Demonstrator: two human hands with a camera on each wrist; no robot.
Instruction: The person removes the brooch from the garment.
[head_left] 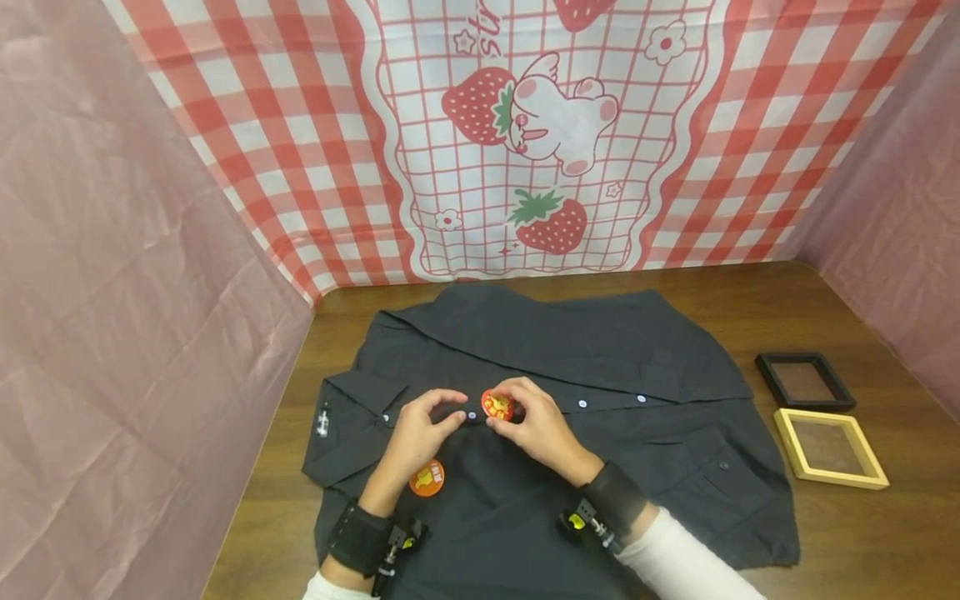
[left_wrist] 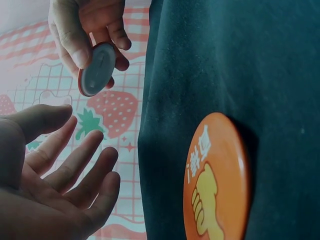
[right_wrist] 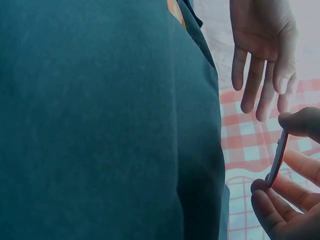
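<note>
My right hand (head_left: 536, 425) pinches a round red pin badge (head_left: 497, 406) by its edge, above the button placket of a dark shirt (head_left: 600, 492). In the left wrist view the badge's pale back (left_wrist: 98, 70) with its pin faces the camera. My left hand (head_left: 420, 429) is held just left of the badge, fingers loosely bent and apart, with nothing in it. An orange pin badge (head_left: 427, 478) with a yellow fist picture lies on the shirt beside the left wrist. The shirt is spread sideways, its collar (head_left: 352, 425) to the left.
At the table's right side lie a black frame (head_left: 805, 381) and a light yellow wooden frame (head_left: 830, 448), side by side. A red checked strawberry cloth (head_left: 540, 150) hangs behind the wooden table (head_left: 262, 492), and pink cloth (head_left: 135, 292) hangs at both sides.
</note>
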